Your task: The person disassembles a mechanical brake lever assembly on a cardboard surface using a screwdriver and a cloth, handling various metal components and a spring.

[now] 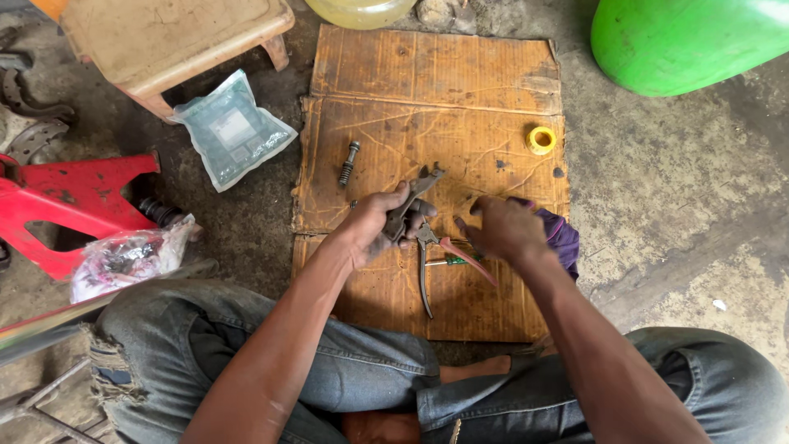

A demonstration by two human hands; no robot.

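Head view: left hand point(374, 226) grips a metal part point(408, 205); right hand point(503, 230) clutches a purple cloth point(563, 234).

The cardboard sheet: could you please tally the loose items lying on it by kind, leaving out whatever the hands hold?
Pliers: 1
Bolt: 1
Yellow tape roll: 1
Screwdriver: 1
Total: 4, all on the cardboard

The green container point(690, 37) is cut off by the edge; the hands' point(374, 226) metal part point(411, 201) is half hidden.
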